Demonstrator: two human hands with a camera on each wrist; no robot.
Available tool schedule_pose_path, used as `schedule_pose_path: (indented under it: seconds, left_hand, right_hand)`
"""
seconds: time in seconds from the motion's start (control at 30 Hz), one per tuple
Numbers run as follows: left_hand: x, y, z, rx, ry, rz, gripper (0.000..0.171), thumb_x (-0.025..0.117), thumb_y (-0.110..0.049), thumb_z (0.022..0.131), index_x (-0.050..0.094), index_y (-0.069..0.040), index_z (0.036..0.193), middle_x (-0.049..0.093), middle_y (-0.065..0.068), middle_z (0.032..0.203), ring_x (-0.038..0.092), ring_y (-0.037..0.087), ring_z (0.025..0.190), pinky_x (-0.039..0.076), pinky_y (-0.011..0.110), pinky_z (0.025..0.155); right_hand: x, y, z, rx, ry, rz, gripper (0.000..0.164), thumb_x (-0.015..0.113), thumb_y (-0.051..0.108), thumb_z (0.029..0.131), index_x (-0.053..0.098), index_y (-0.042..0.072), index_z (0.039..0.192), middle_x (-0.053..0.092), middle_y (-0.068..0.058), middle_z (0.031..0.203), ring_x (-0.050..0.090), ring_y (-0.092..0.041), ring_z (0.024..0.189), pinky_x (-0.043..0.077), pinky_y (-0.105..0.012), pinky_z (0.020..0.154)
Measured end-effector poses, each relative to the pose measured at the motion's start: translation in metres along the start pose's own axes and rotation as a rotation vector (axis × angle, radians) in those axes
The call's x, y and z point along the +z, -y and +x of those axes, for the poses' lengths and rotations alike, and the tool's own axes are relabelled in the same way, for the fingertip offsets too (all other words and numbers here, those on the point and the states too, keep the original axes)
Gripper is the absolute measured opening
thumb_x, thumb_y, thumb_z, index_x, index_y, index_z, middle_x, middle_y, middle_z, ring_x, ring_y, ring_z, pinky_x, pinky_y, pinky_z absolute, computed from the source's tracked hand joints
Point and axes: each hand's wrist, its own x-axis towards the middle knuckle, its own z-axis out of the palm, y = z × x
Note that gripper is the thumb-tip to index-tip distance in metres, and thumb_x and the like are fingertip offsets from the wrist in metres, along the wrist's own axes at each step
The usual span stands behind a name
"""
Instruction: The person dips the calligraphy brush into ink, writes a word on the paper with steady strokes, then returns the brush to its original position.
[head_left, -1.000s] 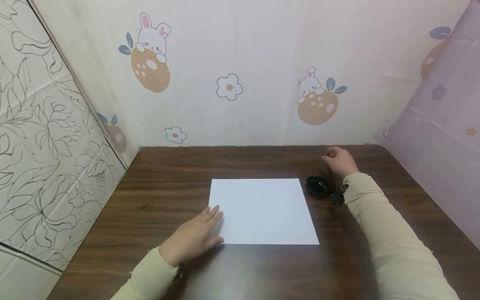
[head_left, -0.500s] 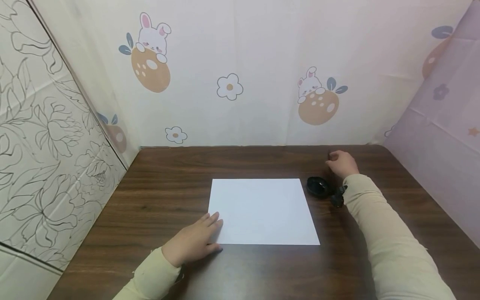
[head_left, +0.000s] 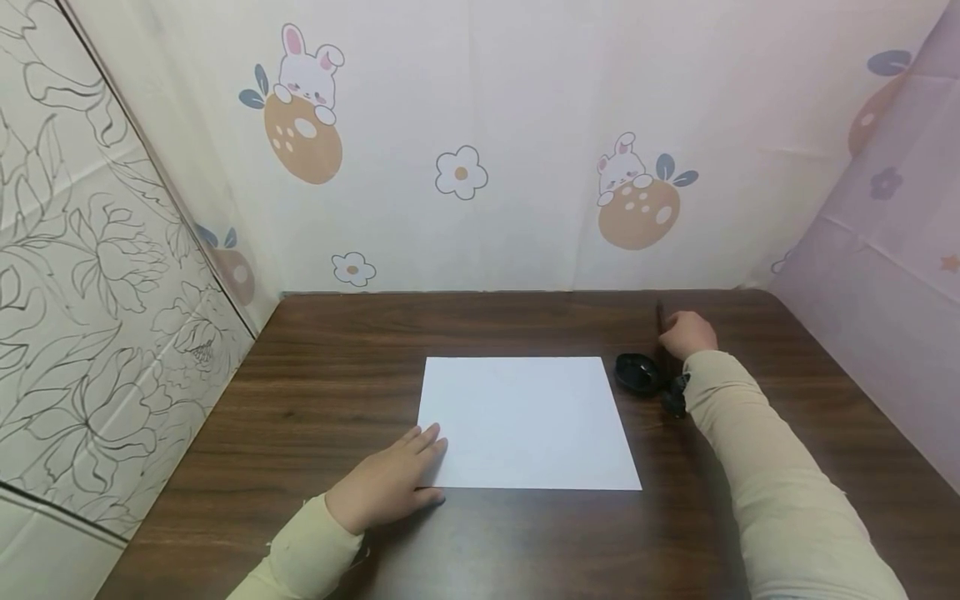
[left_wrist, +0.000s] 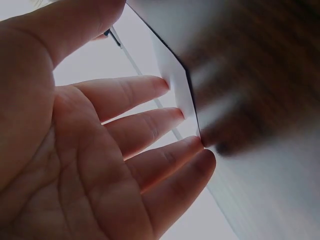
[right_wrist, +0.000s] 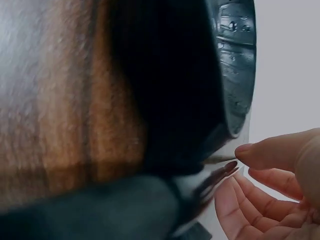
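Observation:
My left hand [head_left: 390, 483] lies at the lower left corner of a white sheet of paper [head_left: 532, 425], fingertips over its left edge. In the left wrist view its fingers [left_wrist: 145, 125] are straight and spread slightly. At the back right my right hand [head_left: 690, 335] pinches a thin dark stick [head_left: 660, 312], whose end stands out beyond the fingers. Close up, the thumb [right_wrist: 267, 152] touches its thin brown part; the stick's kind cannot be told. Left of that hand sits a small round black dish [head_left: 636, 373], with wet-looking drops inside its wall [right_wrist: 235, 65].
A dark thing [head_left: 673, 402] stands beside the dish under the right wrist, partly hidden. The brown wooden table [head_left: 337, 350] ends at a curtain [head_left: 517, 225] printed with rabbits. A flower-patterned panel [head_left: 97, 250] bounds the left side.
My right hand has moved a little toward me and right, and more of the stick shows beyond its fingers. The left hand has slid slightly nearer; the paper looks still.

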Motion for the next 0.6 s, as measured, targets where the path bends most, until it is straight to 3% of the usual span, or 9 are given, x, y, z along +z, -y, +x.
schedule_pose_path:
  seconds: [0.37, 0.6]
  left_hand:
    - [0.0008, 0.0005, 0.0017, 0.001, 0.001, -0.006, 0.065, 0.071, -0.032, 0.088, 0.049, -0.003, 0.142, 0.04, 0.017, 0.154, 0.038, 0.043, 0.141, 0.04, 0.056, 0.109]
    - [0.0001, 0.0004, 0.0027, -0.006, 0.01, -0.006, 0.066, 0.071, -0.032, 0.088, 0.049, -0.002, 0.142, 0.04, 0.017, 0.154, 0.037, 0.043, 0.141, 0.039, 0.056, 0.11]
  right_hand:
    - [-0.0011, -0.0018, -0.0026, 0.007, 0.03, -0.036, 0.042, 0.054, 0.011, 0.088, 0.056, -0.02, 0.117, 0.058, -0.039, 0.115, 0.057, -0.05, 0.105, 0.049, -0.058, 0.089]
    - [-0.0038, -0.0067, 0.0066, 0.028, 0.08, 0.02, 0.04, 0.056, 0.013, 0.09, 0.058, -0.019, 0.115, 0.062, -0.036, 0.11, 0.066, -0.041, 0.092, 0.057, -0.044, 0.073]
